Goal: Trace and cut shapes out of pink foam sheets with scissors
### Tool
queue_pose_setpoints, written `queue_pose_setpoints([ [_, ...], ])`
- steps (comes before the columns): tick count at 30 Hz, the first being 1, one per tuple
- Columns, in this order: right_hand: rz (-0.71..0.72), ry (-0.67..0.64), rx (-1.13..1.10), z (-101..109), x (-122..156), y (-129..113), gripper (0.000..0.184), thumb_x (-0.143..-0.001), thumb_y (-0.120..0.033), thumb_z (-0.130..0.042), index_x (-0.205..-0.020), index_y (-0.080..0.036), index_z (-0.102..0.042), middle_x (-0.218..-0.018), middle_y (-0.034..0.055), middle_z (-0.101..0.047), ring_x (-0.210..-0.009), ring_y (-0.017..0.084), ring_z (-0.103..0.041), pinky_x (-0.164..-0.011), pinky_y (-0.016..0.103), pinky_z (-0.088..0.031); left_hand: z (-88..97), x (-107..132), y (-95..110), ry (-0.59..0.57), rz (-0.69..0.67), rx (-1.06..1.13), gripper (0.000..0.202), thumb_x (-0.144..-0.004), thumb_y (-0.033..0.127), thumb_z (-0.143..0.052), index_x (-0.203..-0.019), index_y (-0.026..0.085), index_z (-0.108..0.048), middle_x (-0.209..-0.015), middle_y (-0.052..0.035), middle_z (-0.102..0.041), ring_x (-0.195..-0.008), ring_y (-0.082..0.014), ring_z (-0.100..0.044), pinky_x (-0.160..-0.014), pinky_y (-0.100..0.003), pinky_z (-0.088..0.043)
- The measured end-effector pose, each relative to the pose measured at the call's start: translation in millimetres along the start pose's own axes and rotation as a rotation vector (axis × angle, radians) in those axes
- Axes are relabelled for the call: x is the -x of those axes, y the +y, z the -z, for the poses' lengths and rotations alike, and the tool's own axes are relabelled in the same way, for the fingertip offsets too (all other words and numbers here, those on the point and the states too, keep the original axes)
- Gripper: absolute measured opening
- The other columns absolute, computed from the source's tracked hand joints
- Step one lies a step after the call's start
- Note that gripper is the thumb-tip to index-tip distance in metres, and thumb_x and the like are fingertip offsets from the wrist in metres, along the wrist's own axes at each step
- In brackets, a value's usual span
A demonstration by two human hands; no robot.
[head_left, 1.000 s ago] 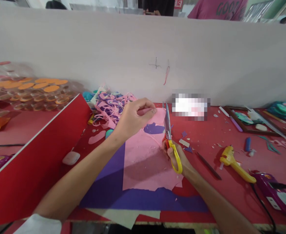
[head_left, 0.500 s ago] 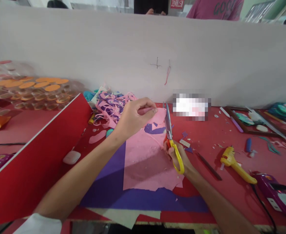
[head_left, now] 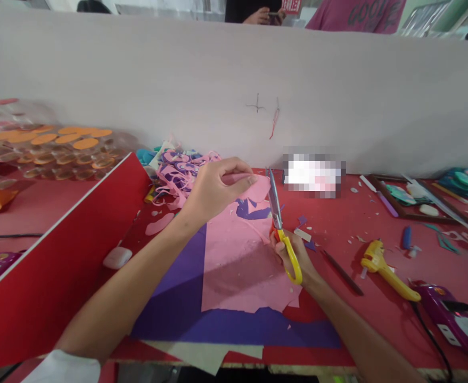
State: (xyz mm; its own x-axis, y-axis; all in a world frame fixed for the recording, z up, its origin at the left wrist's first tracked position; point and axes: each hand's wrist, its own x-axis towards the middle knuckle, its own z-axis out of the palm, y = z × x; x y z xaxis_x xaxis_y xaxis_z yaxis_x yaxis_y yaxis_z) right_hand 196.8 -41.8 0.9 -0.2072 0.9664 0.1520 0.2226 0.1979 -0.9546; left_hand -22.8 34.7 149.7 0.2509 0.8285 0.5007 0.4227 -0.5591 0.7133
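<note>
Between its thumb and fingers, my left hand [head_left: 218,186] pinches a small pink foam piece [head_left: 261,189]. My right hand [head_left: 292,252] grips scissors [head_left: 292,256] with yellow handles, their blades pointing up and a little apart. The blades stand right at the piece's right edge; whether they bite into it I cannot tell. Below both hands a large pink sheet [head_left: 234,282] with a ragged lower edge lies on a purple sheet [head_left: 173,314]. Purple offcuts [head_left: 252,211] rest near the pink sheet's top.
A tangled heap of scraps [head_left: 181,170] is behind my left hand. A red board [head_left: 70,239] leans at left, near clear cups with orange discs [head_left: 68,138]. At right lie a brown pencil-like stick [head_left: 342,272], a yellow glue gun [head_left: 387,271] and a framed tray [head_left: 417,215].
My left hand has shifted slightly left and up, and the pink piece has turned a little. The scissors have barely moved. Behind the partition, a person's hands have moved right.
</note>
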Motion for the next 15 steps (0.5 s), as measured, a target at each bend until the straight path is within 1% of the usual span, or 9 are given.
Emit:
queue_pose_setpoints([
  [6, -0.031, 0.013, 0.010, -0.6, 1.2, -8.0, 0.067, -0.083, -0.088, -0.045, -0.067, -0.024, -0.042, -0.059, -0.0035, -0.036, -0.053, 0.012, -0.031, -0.046, 0.028, -0.024, 6.0, -2.5, -3.9, 0.006, -0.024, 0.005, 0.017, -0.087, 0.034, -0.070, -0.090, 0.017, -0.071, -0.091, -0.0051, -0.074, -0.082, -0.0146, -0.065, -0.075, -0.025, -0.051],
  [11, -0.054, 0.014, 0.045, 0.0, 0.3, -8.9, 0.067, -0.082, -0.089, -0.045, -0.067, -0.024, -0.041, -0.057, -0.0039, -0.036, -0.052, 0.012, -0.031, -0.045, 0.028, -0.023, 10.0, -3.4, -5.8, 0.032, -0.046, -0.055, 0.018, -0.086, 0.034, -0.071, -0.092, 0.018, -0.071, -0.093, -0.0048, -0.074, -0.082, -0.0156, -0.065, -0.073, -0.026, -0.051],
  [15, -0.067, 0.014, 0.049, 0.4, -1.1, -9.3, 0.067, -0.080, -0.090, -0.046, -0.066, -0.025, -0.038, -0.056, -0.0041, -0.035, -0.051, 0.012, -0.031, -0.044, 0.028, -0.022, 11.3, -2.8, -7.0, 0.042, -0.066, -0.101, 0.019, -0.087, 0.036, -0.071, -0.094, 0.019, -0.071, -0.094, -0.0037, -0.075, -0.085, -0.0160, -0.066, -0.078, -0.028, -0.052],
])
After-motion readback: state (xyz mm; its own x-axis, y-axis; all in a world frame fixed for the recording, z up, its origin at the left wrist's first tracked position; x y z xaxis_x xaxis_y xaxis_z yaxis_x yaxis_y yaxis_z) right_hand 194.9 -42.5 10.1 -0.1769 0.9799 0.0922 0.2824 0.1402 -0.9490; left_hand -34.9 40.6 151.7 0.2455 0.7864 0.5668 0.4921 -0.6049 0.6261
